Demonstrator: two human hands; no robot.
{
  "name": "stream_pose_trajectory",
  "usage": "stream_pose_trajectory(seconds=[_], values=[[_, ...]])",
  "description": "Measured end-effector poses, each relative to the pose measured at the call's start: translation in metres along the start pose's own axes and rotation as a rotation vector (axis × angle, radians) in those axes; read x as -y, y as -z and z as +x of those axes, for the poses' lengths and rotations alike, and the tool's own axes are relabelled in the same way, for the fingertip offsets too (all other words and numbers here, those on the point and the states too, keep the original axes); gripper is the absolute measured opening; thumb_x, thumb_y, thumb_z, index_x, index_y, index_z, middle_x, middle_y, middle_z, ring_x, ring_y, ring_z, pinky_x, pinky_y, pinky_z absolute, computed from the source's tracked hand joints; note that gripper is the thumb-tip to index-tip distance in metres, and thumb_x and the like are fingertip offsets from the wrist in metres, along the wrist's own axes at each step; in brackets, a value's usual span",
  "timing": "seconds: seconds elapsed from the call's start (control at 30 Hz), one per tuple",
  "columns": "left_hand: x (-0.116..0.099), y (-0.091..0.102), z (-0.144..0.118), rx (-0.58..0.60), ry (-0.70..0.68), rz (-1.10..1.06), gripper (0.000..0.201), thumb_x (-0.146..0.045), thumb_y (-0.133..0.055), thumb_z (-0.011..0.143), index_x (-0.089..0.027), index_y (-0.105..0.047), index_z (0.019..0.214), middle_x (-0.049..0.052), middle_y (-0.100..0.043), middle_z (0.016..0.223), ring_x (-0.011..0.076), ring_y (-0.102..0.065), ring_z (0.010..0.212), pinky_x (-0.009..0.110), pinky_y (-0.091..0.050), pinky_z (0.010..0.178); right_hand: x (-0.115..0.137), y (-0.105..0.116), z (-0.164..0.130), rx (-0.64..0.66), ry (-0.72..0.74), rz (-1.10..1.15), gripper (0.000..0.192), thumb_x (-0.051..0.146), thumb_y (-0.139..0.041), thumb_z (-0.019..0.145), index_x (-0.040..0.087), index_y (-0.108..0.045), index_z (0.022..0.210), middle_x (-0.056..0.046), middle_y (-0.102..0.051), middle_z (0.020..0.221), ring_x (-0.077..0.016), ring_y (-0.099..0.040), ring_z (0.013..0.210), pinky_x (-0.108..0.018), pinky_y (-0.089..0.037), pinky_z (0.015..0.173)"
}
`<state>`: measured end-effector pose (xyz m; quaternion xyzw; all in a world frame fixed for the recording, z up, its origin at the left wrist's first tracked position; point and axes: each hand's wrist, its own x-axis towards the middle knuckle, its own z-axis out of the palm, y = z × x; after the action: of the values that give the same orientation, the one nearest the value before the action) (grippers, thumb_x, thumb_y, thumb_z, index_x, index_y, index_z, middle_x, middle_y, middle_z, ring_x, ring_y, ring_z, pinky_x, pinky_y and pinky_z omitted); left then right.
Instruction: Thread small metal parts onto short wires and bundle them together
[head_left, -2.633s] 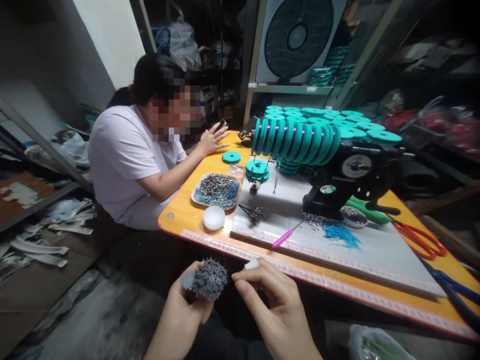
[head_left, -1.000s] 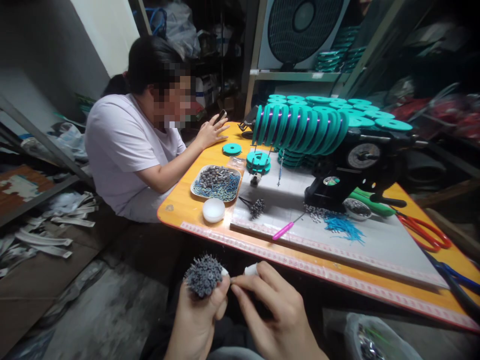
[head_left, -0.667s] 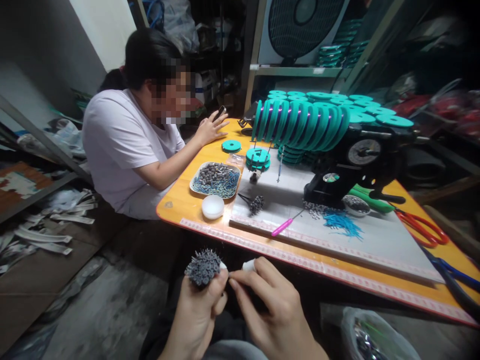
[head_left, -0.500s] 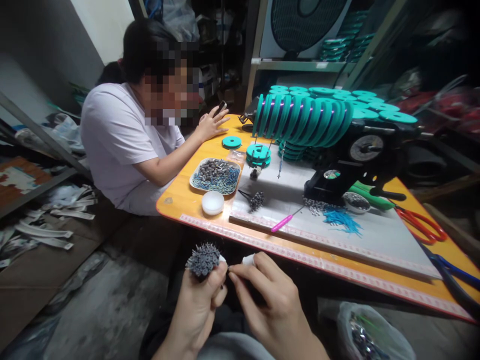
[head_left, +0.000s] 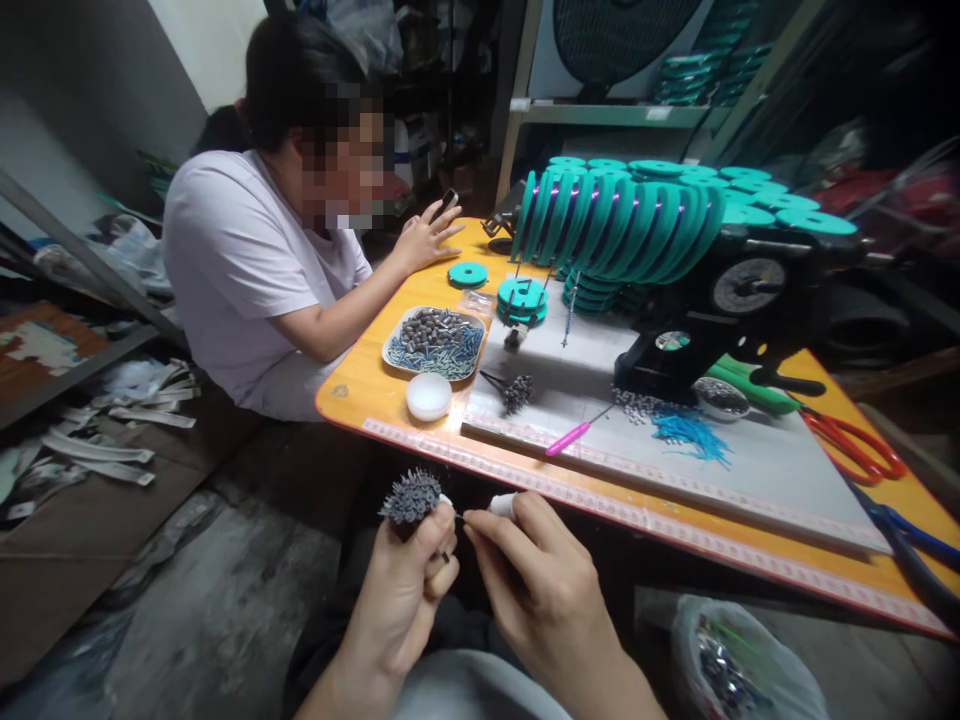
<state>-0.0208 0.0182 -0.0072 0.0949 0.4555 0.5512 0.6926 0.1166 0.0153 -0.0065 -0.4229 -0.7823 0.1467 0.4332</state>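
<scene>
Head view: left hand (head_left: 401,590) grips bristly cluster (head_left: 411,497) upright.

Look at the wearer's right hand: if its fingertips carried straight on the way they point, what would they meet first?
The right hand points up-left, so it would most likely meet the left hand at its thumb, just below the grey spiky bundle. The fingertips look almost touching; depth is unclear.

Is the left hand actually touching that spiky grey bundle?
Touching. The head view shows the left hand closed around the base of the spiky grey bundle, which sticks up out of its fist with no gap.
</scene>
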Motion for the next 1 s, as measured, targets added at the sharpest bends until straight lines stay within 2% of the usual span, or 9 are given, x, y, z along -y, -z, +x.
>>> stream_pose_trajectory(seconds=[0.73, 1.0], values=[[-0.0003, -0.0004, -0.0016, 0.001, 0.025, -0.017, 0.058, -0.036, -0.095, 0.054, -0.015, -0.043, 0.07, -0.009, -0.041, 0.059, -0.0009, -0.028, 0.049, 0.01, -0.021, 0.038, -0.0014, -0.0031, 0.0027, -0.062, 0.044, -0.104, 0.018, 0.005, -0.056, 0.092, 0.013, -0.066, 0.104, -0.005, -0.055, 0.084, -0.0094, -0.049, 0.081, -0.019, -0.044, 0.07], [0.0004, -0.0031, -0.0018, -0.038, 0.053, -0.006, 0.064, -0.039, -0.097, 0.047, -0.016, -0.044, 0.073, -0.011, -0.041, 0.057, -0.0024, -0.025, 0.046, 0.009, -0.02, 0.037, 0.0003, 0.0008, 0.007, -0.105, 0.007, 0.039, 0.021, 0.004, -0.061, 0.089, 0.016, -0.069, 0.104, -0.002, -0.055, 0.079, -0.0054, -0.052, 0.073, -0.014, -0.045, 0.064]])
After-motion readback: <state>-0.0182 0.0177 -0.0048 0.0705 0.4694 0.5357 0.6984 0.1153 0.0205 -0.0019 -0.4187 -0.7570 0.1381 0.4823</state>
